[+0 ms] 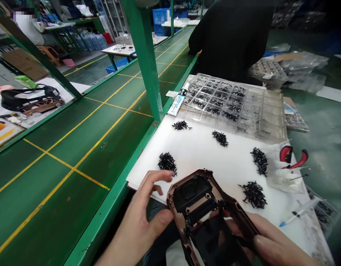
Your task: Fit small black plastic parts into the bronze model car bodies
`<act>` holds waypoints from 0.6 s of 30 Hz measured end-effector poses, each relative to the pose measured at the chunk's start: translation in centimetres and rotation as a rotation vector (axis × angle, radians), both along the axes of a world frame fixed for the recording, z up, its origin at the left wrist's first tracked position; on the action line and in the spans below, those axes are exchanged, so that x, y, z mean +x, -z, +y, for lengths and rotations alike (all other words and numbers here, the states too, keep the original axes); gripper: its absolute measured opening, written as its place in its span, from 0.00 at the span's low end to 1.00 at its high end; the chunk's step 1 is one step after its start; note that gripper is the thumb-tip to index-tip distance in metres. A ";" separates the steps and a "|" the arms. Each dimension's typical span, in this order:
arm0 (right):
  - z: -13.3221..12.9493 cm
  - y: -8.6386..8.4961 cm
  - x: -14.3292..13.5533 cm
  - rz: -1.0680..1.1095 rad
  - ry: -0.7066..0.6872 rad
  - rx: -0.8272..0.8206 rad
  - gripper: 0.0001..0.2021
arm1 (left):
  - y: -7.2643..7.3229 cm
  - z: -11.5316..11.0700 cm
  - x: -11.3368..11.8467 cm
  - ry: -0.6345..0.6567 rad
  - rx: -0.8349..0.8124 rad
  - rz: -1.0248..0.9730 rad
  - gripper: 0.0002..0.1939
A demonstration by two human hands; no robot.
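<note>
A black and copper-coloured housing [192, 207] is tilted over the near edge of the white table [203, 159]. My right hand [270, 236] grips its right side, fingers wrapped under the frame. Beside its upper left edge is my left hand [145, 218], fingers apart and curved, holding nothing; the thumb is close to the frame. Just beyond the left fingertips lies a pile of small black parts [167, 163]. More such piles are spread out, one [254, 194] right of the housing and one [220, 138] farther back.
Clear compartment trays [231, 99] and a glue tube [178, 101] stand at the back. Red-handled pliers [293, 157] and a syringe [299, 211] lie right. A green post [144, 55] rises beside the green conveyor [103, 136]. A person in black [231, 33] is beyond.
</note>
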State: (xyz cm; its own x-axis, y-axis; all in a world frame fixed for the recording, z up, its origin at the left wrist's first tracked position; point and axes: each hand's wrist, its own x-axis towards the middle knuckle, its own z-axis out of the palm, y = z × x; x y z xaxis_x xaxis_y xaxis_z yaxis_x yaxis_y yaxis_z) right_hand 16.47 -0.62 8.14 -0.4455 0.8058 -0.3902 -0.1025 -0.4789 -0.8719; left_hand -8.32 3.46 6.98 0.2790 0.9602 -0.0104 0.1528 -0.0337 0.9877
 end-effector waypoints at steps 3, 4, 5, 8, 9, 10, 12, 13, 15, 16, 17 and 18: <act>0.9 -0.5 -0.4 -0.223 -0.063 0.171 0.23 | 1.7 0.0 1.8 0.083 -0.240 -0.317 0.38; 1.0 -0.4 -0.5 -0.306 -0.053 0.233 0.19 | 1.9 0.1 2.5 0.093 -0.308 -0.413 0.38; 1.0 -0.3 -0.5 -0.372 -0.044 0.287 0.16 | 1.9 0.3 3.2 0.076 -0.353 -0.488 0.38; 0.9 0.5 -0.5 -0.422 0.019 0.313 0.20 | 1.3 1.2 4.9 -0.001 -0.376 -0.543 0.34; 0.8 0.8 -0.4 -0.387 0.044 0.271 0.23 | 1.1 1.5 5.2 -0.006 -0.354 -0.508 0.33; 0.6 1.0 -0.3 -0.331 0.070 0.209 0.26 | 0.8 1.8 5.3 0.000 -0.323 -0.453 0.32; 0.2 1.3 0.1 -0.176 0.128 0.069 0.31 | 0.4 2.3 5.4 0.045 -0.231 -0.314 0.30; -0.1 1.3 0.4 -0.101 0.160 0.005 0.32 | 0.2 2.5 5.3 0.074 -0.178 -0.244 0.30; -0.7 1.2 1.2 -0.007 0.231 -0.083 0.32 | -0.3 2.6 5.0 0.134 -0.086 -0.134 0.31; -0.9 1.0 1.7 0.005 0.259 -0.103 0.31 | -0.6 2.4 4.8 0.153 -0.051 -0.101 0.32; -1.2 0.9 2.3 -0.004 0.275 -0.107 0.30 | -1.0 2.3 4.7 0.159 -0.023 -0.074 0.32; -1.4 0.7 2.8 -0.025 0.277 -0.094 0.28 | -1.3 2.0 4.6 0.150 0.001 -0.047 0.32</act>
